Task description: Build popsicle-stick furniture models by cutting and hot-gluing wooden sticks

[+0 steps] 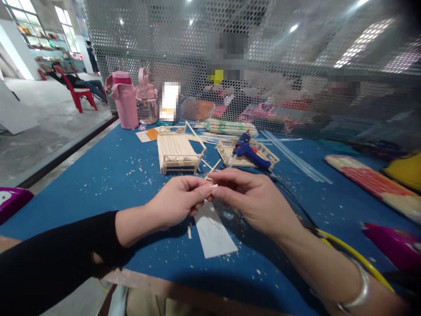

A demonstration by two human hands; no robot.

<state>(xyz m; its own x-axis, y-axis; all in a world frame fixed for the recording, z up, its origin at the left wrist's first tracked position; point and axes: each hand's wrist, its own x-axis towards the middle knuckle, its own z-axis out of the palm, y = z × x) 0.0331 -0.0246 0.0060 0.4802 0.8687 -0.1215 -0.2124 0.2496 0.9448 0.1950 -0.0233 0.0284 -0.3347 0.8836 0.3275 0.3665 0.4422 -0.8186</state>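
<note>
Pale stick piece, axis unclear, sits pinched by both: roughly three o'clock from left hand, nine from right hand.

The tabletop under both hands is blue, flecked with pale bits; a black sleeve covers the left forearm, and a silver bangle shines below the right hand. Beyond the hands, the stick frame is pale cream in fine parallel stripes, the glue gun dark blue, and the flask pink with a deeper pink lid. White paper lies just below them. Right of the right hand, a packet mixes red with cream, and a cable is yellow
</note>
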